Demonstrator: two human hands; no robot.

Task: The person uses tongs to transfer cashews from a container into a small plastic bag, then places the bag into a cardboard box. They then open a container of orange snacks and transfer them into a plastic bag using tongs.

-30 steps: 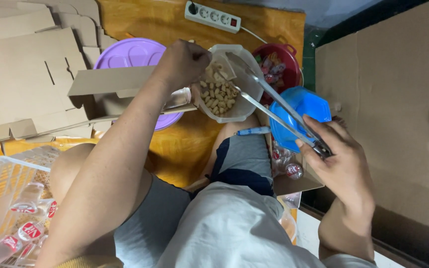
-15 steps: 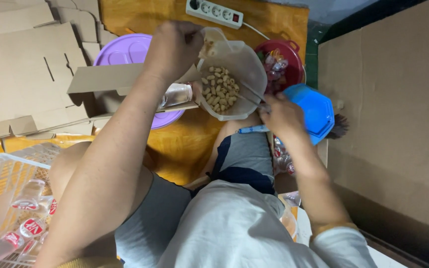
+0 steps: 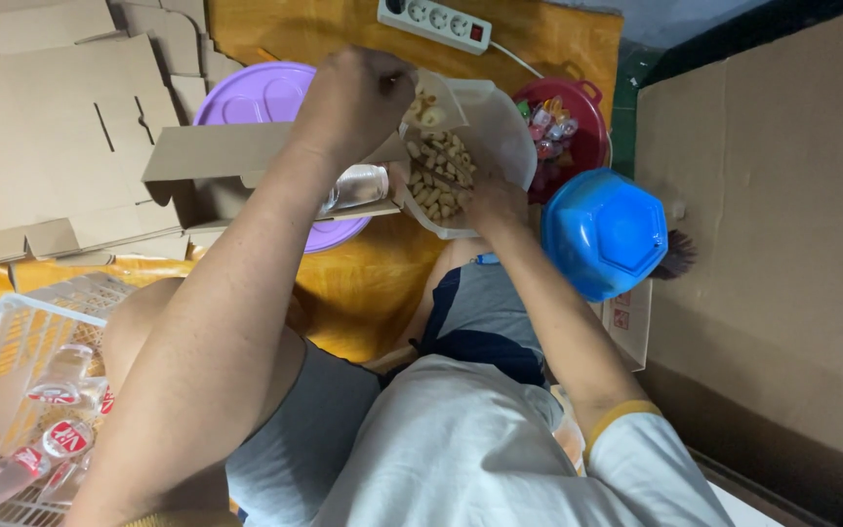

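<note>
Brightness: we see an evenly lit indoor scene, moderately bright, with warm tones on the orange cloth [image 3: 363, 293].
Light source: we judge it comes from above; no lamp shows.
Shadows: we find soft shade under the left arm [image 3: 217, 342] and inside the open box [image 3: 217, 200]; the far right edge goes dark.
Glare: we note a mild sheen on the blue bowl [image 3: 605, 232] and on the clear tub [image 3: 500, 127].
Blur: we see slight softness on the left hand [image 3: 358, 98] and right hand [image 3: 495, 200].
Focus: we find the crate [image 3: 12, 390] at lower left soft.
Distortion: we notice wide-angle stretching toward the edges.
</note>
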